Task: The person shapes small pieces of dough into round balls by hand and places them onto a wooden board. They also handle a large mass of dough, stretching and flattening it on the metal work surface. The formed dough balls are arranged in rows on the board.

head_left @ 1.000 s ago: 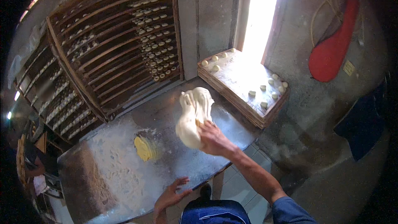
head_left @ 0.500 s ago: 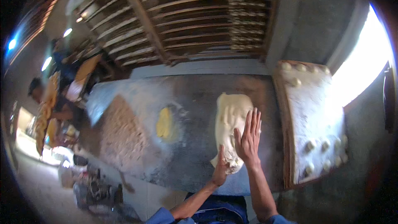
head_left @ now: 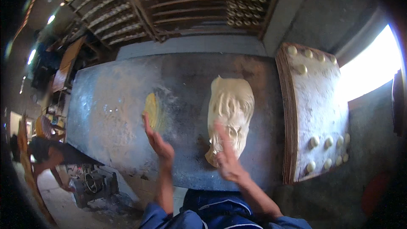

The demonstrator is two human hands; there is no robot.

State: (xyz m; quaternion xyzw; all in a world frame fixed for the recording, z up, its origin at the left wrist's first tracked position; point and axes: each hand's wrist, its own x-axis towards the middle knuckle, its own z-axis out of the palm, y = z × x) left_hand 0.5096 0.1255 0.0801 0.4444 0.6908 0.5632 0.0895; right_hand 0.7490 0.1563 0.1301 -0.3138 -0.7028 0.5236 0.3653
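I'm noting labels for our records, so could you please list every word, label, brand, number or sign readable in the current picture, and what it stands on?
None: no text or sign can be read here.
The dough, yellow lump and worktable show no lettering.
The machine at lower left is too blurred to tell whether it is marked.
The blue clothing at the lower edge shows nothing clear enough to read.

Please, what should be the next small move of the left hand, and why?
Perhaps the left hand should dab the yellow lump: it is at the lump's near edge, contact unclear, while the dough lies spread out on the table, with the right hand over its near end.
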